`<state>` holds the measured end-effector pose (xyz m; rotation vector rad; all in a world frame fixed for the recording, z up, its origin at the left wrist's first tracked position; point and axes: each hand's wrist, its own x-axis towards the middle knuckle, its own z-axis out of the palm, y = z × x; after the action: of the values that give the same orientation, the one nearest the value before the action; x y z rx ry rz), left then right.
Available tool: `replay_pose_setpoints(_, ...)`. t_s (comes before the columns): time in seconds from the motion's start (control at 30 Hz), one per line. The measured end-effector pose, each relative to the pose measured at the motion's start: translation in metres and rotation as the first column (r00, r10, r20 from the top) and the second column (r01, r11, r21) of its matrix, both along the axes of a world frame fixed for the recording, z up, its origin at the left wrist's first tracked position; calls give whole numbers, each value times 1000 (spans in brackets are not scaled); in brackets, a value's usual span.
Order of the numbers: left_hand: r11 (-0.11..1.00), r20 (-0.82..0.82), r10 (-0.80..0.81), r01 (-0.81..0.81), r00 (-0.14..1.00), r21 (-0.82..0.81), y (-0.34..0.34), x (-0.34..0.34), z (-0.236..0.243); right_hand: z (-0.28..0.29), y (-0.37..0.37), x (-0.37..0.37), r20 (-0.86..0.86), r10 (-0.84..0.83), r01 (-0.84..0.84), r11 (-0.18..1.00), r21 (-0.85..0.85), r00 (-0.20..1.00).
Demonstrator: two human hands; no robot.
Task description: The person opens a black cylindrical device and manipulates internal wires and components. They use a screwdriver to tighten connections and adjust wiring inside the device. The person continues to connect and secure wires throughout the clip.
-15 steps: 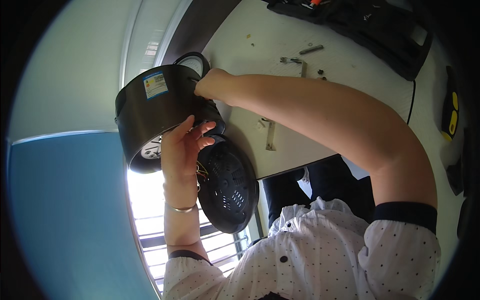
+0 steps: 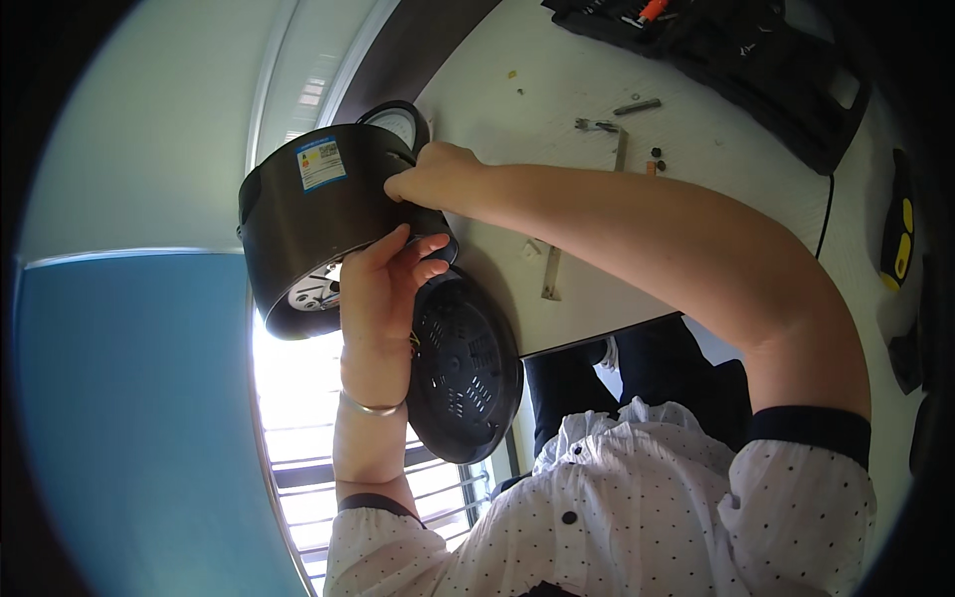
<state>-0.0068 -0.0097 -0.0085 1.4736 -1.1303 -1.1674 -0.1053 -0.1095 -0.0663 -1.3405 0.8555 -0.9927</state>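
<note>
Both hands are raised on the left side, the right hand (image 2: pixel 438 177) farther away than the left hand (image 2: pixel 378 308).
The bare right arm (image 2: pixel 637 219) bends at the elbow (image 2: pixel 796 333) on the right and stretches leftward across the scene, its fingers curled inward and partly hidden, so their grip cannot be made out. The bare left forearm (image 2: pixel 370 453) rises steeply from the near left, a thin, round, silvery bangle (image 2: pixel 373 411) circling the wrist (image 2: pixel 376 383); that hand is loosely spread, thumb (image 2: pixel 386 246) toward the far side, fingers (image 2: pixel 430 269) parted, slightly bent and pointing right.
</note>
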Motion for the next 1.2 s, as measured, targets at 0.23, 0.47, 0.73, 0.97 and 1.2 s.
replay_pose_setpoints(0.23, 999, -13, -36, 35, 999, -25, 9, 3, 4, 4, -6, 2, 57, 27, -29, 999, 39, 998)
replay_pose_setpoints(0.47, 996, -41, -82, 81, 996, -22, 15, 11, 6, 1, -10, 2, 75, 60, -62, 998, 19, 995)
replay_pose_setpoints(0.73, 995, -37, -97, 96, 995, -26, 15, 13, 2, 5, -18, 4, -157, 33, -65, 978, -201, 987)
replay_pose_setpoints(0.97, 988, 60, -154, 154, 986, 3, 20, 10, 5, 7, -19, -3, -142, 114, -128, 987, -97, 983)
replay_pose_setpoints(1.2, 990, 57, -140, 139, 989, 25, 25, 5, 5, 10, -17, -12, -209, 197, -209, 977, -40, 958)
